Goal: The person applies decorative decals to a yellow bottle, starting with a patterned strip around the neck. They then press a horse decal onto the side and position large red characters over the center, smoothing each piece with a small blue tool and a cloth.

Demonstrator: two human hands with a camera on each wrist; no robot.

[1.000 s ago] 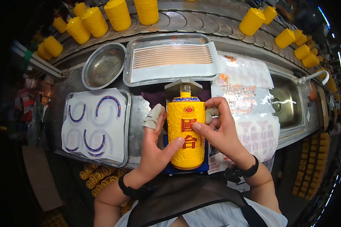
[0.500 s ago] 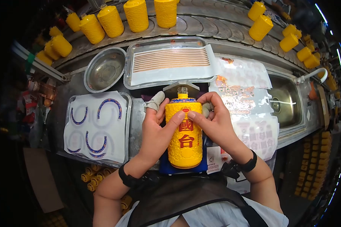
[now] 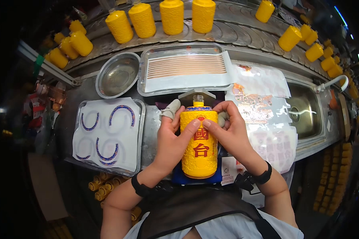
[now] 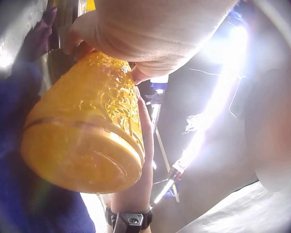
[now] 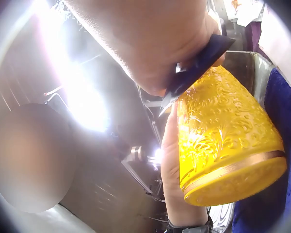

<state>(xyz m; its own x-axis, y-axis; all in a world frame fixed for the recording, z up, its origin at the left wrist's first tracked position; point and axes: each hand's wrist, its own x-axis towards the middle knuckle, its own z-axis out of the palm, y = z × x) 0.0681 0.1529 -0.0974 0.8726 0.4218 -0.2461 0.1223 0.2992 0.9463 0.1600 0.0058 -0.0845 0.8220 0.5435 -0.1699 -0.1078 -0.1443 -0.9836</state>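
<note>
A yellow embossed bottle [image 3: 199,167] with red characters and a blue patterned band at its shoulder lies on a blue cloth [image 3: 178,175], its clear neck toward a metal rest [image 3: 182,95]. From the left side my left hand [image 3: 172,137] holds it, thumb on the front. My right hand [image 3: 232,133] grips the opposite side. Both thumb tips press close together by the small red emblem [image 3: 201,118]. Grey coverings wrap a finger on each hand. Both wrist views show the bottle's base, the left one dim orange [image 4: 82,160], the right one with a copper-coloured band [image 5: 233,170].
At left, a tray [image 3: 141,139] bears a sheet of blue curved decals. Behind stand a metal bowl [image 3: 103,75] and a tray [image 3: 143,88] with a copper-striped sheet [image 3: 185,67]. Decal sheets [image 3: 263,139] and a sink [image 3: 303,109] are at right. Yellow bottles [image 3: 171,18] stand on a conveyor [image 3: 235,34].
Both thumbs have slid up the bottle from the red characters to the emblem, and the left fingers have closed in along its side. Bottles on the conveyor have shifted right.
</note>
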